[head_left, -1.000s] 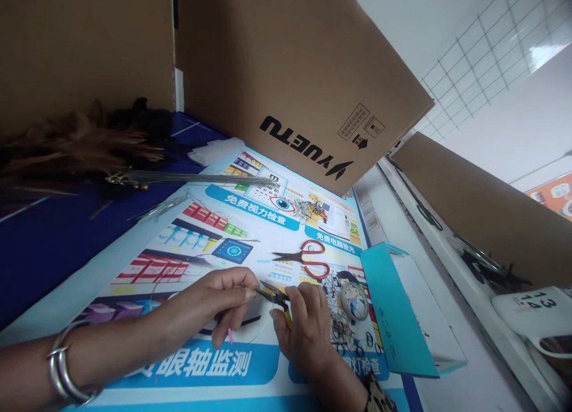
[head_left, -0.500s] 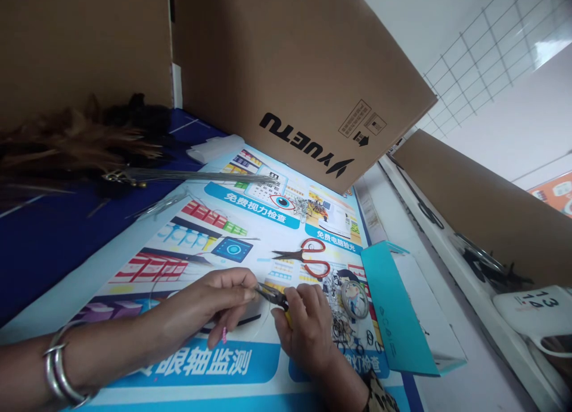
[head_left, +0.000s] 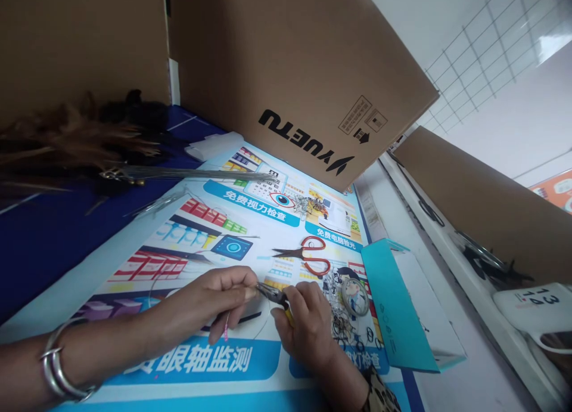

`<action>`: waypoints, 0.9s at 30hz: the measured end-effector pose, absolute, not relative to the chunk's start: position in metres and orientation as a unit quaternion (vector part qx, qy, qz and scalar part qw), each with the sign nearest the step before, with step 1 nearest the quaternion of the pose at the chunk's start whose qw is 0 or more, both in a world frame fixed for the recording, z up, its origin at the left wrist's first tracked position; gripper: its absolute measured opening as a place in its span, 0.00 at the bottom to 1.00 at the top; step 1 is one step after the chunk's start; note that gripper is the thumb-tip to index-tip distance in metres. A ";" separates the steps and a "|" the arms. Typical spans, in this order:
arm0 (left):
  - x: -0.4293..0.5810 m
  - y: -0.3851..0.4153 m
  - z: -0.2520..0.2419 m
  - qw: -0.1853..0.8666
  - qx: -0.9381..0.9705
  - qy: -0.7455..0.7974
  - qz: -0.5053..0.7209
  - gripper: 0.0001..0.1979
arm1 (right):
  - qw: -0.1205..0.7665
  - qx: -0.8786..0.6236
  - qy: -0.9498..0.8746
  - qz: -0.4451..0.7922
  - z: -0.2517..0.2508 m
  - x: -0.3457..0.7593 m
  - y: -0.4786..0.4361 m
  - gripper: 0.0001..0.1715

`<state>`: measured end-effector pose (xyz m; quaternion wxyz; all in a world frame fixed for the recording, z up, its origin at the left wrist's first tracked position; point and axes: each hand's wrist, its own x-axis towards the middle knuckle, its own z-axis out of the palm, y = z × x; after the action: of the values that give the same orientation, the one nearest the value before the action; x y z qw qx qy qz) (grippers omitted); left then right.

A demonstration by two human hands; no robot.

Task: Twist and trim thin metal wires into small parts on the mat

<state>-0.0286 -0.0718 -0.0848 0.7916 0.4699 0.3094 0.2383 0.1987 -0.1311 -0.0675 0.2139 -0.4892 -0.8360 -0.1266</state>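
My right hand (head_left: pixel 308 319) is wrapped round the yellow handles of a pair of pliers (head_left: pixel 273 294), whose jaws point left. At the jaw tips, the thumb and forefinger of my left hand (head_left: pixel 232 296) pinch something too small to make out. A thin strand with a small pink piece (head_left: pixel 226 332) hangs below my left fingers. Red-handled scissors (head_left: pixel 308 254) lie just beyond my hands, blades to the left. Right of them, a round clear dish (head_left: pixel 355 297) sits among many small metal rings and bits (head_left: pixel 342 328) on the printed sheet (head_left: pixel 268 394).
An open teal box (head_left: pixel 404 310) stands at the right, near a white cup (head_left: pixel 531 316). Long thin wires (head_left: pixel 201 174) and brown feathers (head_left: pixel 67 138) lie at the left. Large cardboard panels (head_left: pixel 277 54) rise behind. Another small metal heap (head_left: pixel 308 206) lies farther back.
The plier jaws have turned slightly at my left fingertips. The pink piece hangs a little lower. Both hands keep nearly the same place.
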 end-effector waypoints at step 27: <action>-0.033 -0.059 -0.091 0.803 0.493 0.243 0.228 0.19 | 0.271 -0.490 -0.828 0.034 -0.066 0.201 -0.131 0.07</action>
<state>-0.0327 -0.0590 -0.0913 0.8033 0.4934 0.2431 0.2284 0.2012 -0.1308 -0.0665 0.2708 -0.4896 -0.8281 0.0344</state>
